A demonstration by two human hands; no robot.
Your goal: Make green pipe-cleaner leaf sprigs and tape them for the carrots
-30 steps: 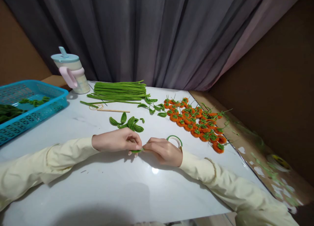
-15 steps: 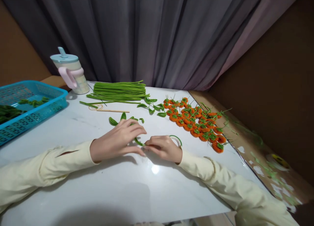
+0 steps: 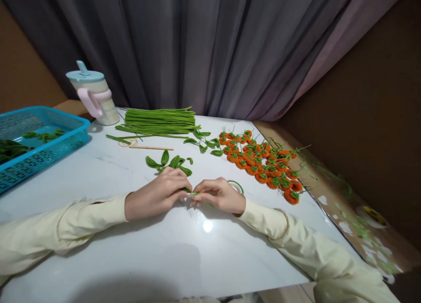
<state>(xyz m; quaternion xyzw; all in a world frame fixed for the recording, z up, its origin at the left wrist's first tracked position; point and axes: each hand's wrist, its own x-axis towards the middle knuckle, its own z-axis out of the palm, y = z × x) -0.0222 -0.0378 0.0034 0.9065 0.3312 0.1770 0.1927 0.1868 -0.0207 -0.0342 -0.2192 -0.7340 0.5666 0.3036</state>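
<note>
My left hand point(image 3: 159, 194) is closed in a pinch on a short piece of green pipe cleaner point(image 3: 193, 193). Its other end is pinched by my right hand point(image 3: 224, 196), fingertips almost touching the left ones. Most of the piece is hidden by my fingers. Just beyond my left hand lie several pipe-cleaner leaves point(image 3: 175, 161). A roll of green tape point(image 3: 237, 186) lies behind my right hand and is partly covered by it.
Green pipe cleaners point(image 3: 158, 121) lie bundled at the back, a thin wooden stick point(image 3: 151, 147) in front. Orange flower heads point(image 3: 253, 156) cover the right side. To the left are a blue basket point(image 3: 66, 140) and a lidded cup point(image 3: 107, 114). Scraps litter the brown surface point(image 3: 329, 180).
My left hand has closed from spread fingers into a pinch on the green piece, beside my right fingertips. More of the leaves behind it now show. My right hand has barely moved.
</note>
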